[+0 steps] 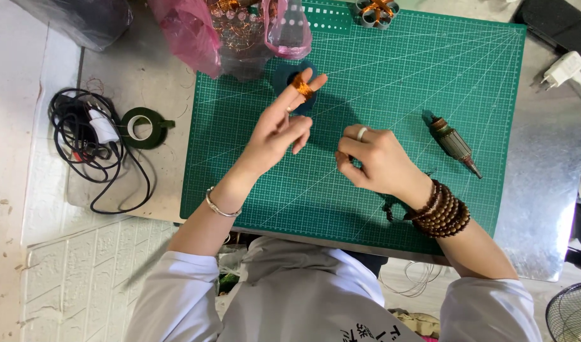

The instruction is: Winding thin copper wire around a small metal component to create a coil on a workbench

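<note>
The left hand (279, 130) is raised over the mat (391, 88), two fingers extended with copper wire (302, 85) wound round them. The right hand (374, 158) is pinched narrow, apparently on the wire's thin end, though that strand is too fine to see. If tension slackens, the coil could slip off or tangle; pulling hard could snap it.

I see a metal-topped bench (543, 190) carrying a green cutting mat (417, 95). On the mat lie a motor armature (454, 144) and a copper-wound part (377, 11). Left of it rest a green tape roll (140, 127), a black cable bundle (88, 145) and pink bags (195, 31).
</note>
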